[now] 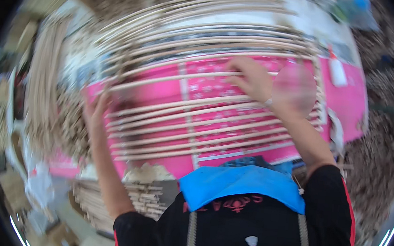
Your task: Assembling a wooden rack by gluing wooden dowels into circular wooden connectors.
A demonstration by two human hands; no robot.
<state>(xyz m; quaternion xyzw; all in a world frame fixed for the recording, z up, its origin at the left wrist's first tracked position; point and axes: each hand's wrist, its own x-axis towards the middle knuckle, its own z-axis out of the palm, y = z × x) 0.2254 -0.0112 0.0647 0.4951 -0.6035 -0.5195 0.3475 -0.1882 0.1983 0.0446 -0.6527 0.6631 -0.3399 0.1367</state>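
Several thin, pale wooden sticks (pixel 158 133) lie side by side across a bright pink sheet (pixel 349 99) in front of me. Between the nearer and farther groups, one wooden stick (pixel 158 81) spans from hand to hand. My right hand (pixel 253 78) has its fingers curled about that stick, right of the middle, with the thumb on the near side. At the left ends of the sticks is my left hand (pixel 99 109), its fingertips close to the same stick. Motion blur smears its fingers, so their grip is unclear.
A white bottle with a red tip (pixel 337 72) stands at the right. Long sticks lie in a bundle (pixel 46 81) at the far left. More short sticks (pixel 139 197) are stacked below the table's near edge. A blue cloth (pixel 243 185) covers my front.
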